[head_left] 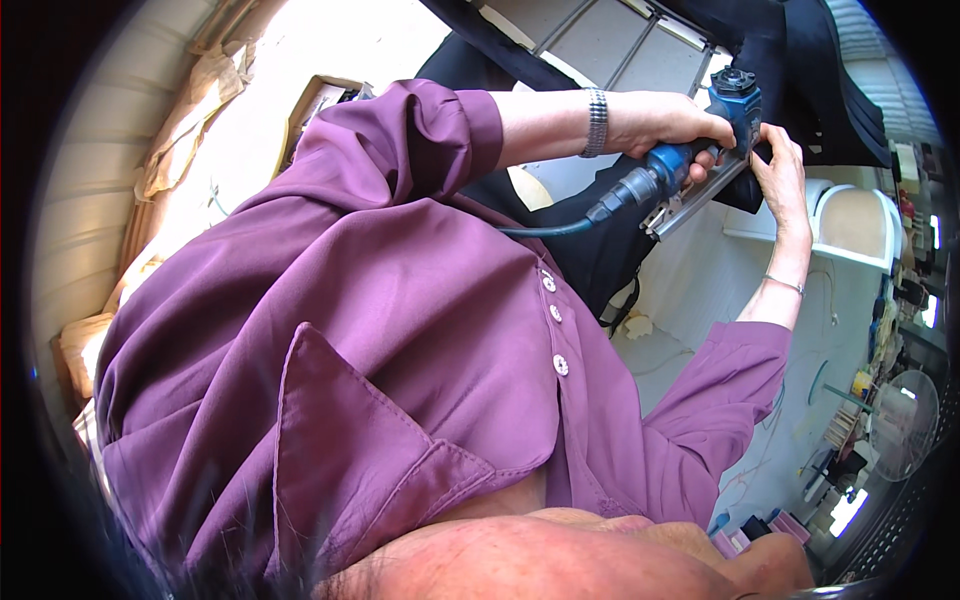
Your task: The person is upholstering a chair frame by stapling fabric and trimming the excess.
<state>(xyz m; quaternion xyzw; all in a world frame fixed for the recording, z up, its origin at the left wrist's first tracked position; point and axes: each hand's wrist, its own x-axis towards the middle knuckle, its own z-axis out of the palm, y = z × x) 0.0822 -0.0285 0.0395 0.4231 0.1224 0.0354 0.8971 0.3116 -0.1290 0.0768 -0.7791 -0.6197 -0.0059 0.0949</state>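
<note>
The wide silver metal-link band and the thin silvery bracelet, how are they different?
The wide silver metal-link band is broad and chunky, but the thin silvery bracelet is just a narrow ring. The band is near the left hand, which grips the blue-and-black power tool; the bracelet is near the right hand, beside the tool's head. Both are shiny and worn on bare skin beyond the purple fabric sleeves.

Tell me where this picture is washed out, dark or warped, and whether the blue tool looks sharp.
Head view: white glare beyond the purple sleeve at upper left; head view: black cloth losing detail in its darkest folds; head view: ridged wall bowing along the black rim; head view: blue tool fairly sharp, no obvious motion blur.
</note>
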